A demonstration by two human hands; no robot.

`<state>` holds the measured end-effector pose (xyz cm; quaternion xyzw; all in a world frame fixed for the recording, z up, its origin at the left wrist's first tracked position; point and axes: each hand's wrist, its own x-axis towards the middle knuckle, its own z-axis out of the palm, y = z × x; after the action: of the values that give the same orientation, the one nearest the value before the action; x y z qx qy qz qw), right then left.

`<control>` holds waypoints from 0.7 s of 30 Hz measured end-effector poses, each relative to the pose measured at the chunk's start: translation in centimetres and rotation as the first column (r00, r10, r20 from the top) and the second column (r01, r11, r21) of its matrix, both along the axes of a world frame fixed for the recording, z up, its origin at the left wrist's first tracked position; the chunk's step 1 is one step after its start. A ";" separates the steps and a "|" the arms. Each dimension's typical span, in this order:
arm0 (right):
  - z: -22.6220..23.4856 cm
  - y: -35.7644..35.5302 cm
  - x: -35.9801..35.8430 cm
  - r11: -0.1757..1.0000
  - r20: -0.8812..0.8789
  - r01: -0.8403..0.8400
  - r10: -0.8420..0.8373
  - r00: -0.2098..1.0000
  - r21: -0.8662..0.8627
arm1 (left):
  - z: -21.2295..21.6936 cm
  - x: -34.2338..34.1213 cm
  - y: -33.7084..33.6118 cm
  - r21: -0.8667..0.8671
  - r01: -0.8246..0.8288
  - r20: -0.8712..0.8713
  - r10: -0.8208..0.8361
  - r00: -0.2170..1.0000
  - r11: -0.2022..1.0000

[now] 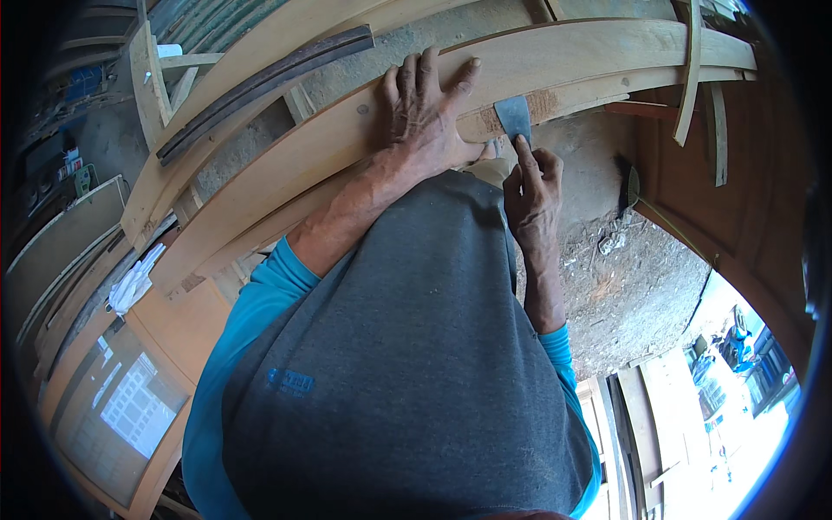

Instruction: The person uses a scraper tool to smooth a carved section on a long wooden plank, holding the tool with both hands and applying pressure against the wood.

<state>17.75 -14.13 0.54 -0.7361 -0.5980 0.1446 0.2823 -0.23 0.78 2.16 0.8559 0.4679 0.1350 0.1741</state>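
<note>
A long pale wooden board (598, 54) runs across in front of me, with a brown filler-like patch (543, 105) along its near edge. My left hand (429, 113) lies on the board with its fingers spread, pressing on the surface and holding nothing. In my right hand (536, 195) is a putty knife (513, 115), its flat metal blade resting on the board beside the brown patch. The index finger stretches along the tool; its handle is mostly hidden in the fist.
Behind the board, a dark wooden strip (269, 91) lies on another plank. Thin slats (691, 78) cross the board's right end. A brown wooden panel (754, 199) stands at right. A white cloth (136, 279) and a glazed wooden frame (169, 433) are at left.
</note>
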 end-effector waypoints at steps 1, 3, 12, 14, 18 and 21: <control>0.1 0.0 -0.1 1.000 0.001 0.000 0.000 1.000 0.009 | 0.0 0.0 0.0 -0.002 0.001 0.003 -0.001 1.000 1.000; 0.3 0.0 -0.3 1.000 0.005 0.002 -0.002 1.000 0.027 | 0.0 0.1 0.0 -0.003 0.001 0.007 -0.001 1.000 1.000; -0.1 -0.2 -0.7 0.998 0.024 -0.023 0.022 0.999 0.052 | -0.1 0.0 0.0 0.010 -0.001 0.013 0.001 1.000 1.000; -0.4 -0.4 -0.8 0.999 0.002 -0.024 0.024 1.000 0.036 | -0.2 0.0 -0.1 0.004 0.001 0.018 -0.001 1.000 1.000; 0.0 -0.2 -1.0 0.999 0.014 -0.009 0.009 1.000 0.033 | -0.3 -0.1 0.0 -0.005 0.001 0.017 -0.001 1.000 1.000; -0.1 -0.4 -1.1 0.999 -0.001 -0.028 0.028 1.000 0.023 | -0.5 -0.1 -0.1 0.009 -0.003 0.018 0.003 1.000 1.000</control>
<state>16.68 -14.54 0.48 -0.7243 -0.6095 0.1420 0.2893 -0.36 0.69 1.68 0.8547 0.4669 0.1452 0.1745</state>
